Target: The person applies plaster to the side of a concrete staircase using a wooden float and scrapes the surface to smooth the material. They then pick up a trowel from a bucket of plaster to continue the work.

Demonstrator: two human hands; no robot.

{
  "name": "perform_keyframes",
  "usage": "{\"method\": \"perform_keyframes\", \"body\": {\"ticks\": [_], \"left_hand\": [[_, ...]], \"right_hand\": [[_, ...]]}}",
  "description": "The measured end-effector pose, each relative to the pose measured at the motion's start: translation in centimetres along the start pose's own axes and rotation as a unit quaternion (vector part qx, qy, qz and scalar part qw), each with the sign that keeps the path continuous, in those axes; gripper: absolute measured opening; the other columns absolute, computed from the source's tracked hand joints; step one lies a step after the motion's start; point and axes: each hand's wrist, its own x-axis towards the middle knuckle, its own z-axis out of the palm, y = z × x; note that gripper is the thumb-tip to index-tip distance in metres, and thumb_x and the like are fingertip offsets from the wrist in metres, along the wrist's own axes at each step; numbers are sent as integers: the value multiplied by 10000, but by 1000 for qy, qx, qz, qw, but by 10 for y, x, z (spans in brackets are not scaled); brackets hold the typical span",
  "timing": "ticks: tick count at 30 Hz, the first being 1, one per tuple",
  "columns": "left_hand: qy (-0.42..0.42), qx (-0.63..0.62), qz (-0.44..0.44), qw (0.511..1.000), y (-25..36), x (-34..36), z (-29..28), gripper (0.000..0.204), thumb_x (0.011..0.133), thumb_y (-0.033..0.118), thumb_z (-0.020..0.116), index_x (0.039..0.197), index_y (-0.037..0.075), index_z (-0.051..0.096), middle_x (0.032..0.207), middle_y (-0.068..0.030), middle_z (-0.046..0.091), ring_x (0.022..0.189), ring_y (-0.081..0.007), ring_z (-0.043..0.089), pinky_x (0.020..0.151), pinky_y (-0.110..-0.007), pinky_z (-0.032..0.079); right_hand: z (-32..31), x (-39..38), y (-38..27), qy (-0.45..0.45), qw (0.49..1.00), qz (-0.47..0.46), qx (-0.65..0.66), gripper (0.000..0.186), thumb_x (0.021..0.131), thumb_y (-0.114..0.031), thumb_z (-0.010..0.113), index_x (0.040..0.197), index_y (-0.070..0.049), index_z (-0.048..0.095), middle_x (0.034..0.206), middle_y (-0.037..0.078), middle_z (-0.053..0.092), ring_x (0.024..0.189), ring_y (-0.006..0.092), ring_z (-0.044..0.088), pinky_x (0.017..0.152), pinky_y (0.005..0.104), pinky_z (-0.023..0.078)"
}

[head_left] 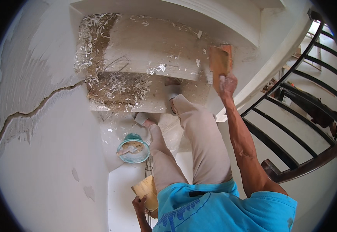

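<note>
My right hand (227,86), arm stretched forward, is wrapped round a flat wooden board (219,63). The board lies near the right end of the upper step and looks slightly smeared by motion; an orange edge shows at its far corner. Low on the left, my left hand (139,205) grips the edge of a yellowish wooden board (147,191) beside my thigh. Ahead of it, a teal bucket (143,150) holds greyish-brown material and a tool (126,150) with a pale handle. My feet are apart, one on a step and the other lower down.
Curved steps (149,38) spread ahead, littered with white flakes (95,46), thickest at the left. A black railing (288,120) curves along the right. On the left, a wall (52,147) carries a long jagged groove (41,104).
</note>
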Motion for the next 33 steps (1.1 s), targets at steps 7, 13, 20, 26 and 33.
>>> {"method": "perform_keyframes", "body": {"ticks": [7,13,20,26,33], "left_hand": [[14,31,22,999,4,12,-23,275,737,60,675,993,-38,665,818,-70,672,688,-139,591,671,-281,479],[21,8,29,999,-1,15,-34,285,739,76,700,992,-47,656,835,-106,663,700,-181,617,654,-312,502],[-21,38,29,999,6,22,-31,273,746,25,665,1010,-41,649,847,-81,671,710,-146,604,679,-289,491],[-28,5,45,999,28,24,-33,232,770,18,669,990,-50,641,838,-72,666,694,-139,602,666,-286,492],[2,-11,50,999,25,25,-55,218,782,47,671,974,-48,633,834,-62,658,696,-133,590,665,-290,489]], "right_hand": [[-7,15,66,48,973,169,-152,237,735,-52,588,971,-40,606,813,200,658,802,395,644,714,472,499],[27,36,92,20,964,212,-161,153,779,-143,585,872,-31,632,831,208,664,820,396,647,720,466,512],[63,23,53,0,983,140,-123,205,772,-133,560,932,-73,673,842,195,662,771,371,643,707,454,513],[55,17,-75,-68,998,-10,11,314,725,-90,587,1035,-98,632,810,174,657,760,363,642,673,454,504],[14,-10,-3,-21,994,110,0,368,685,-98,536,1044,-73,612,796,209,639,761,401,626,697,484,500]]}}
